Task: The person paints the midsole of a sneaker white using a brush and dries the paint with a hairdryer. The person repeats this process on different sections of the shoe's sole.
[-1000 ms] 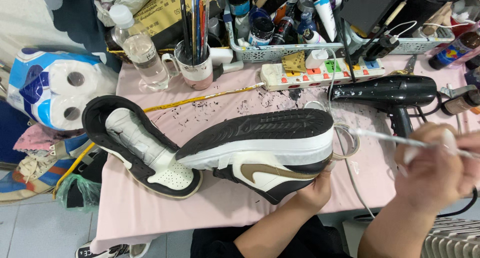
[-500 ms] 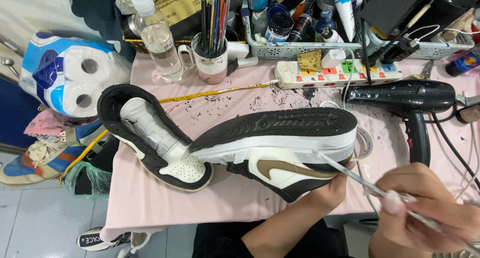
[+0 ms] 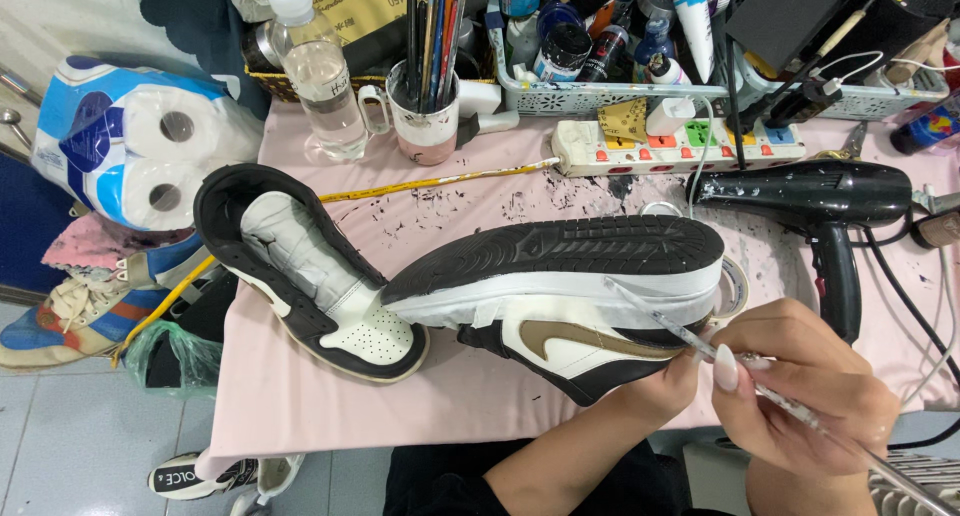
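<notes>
Now the left hand [image 3: 660, 391] props the dark sneaker [image 3: 560, 296] on its side at frame centre, sole up, so its white midsole faces the fine brush [image 3: 700, 346] pinched in the right hand [image 3: 800, 396], lower right; its mate [image 3: 300, 271] lies beside, left of centre

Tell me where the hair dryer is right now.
In the head view, the black hair dryer lies on the right side of the pink table, just below the power strip and beyond the right hand.
</notes>
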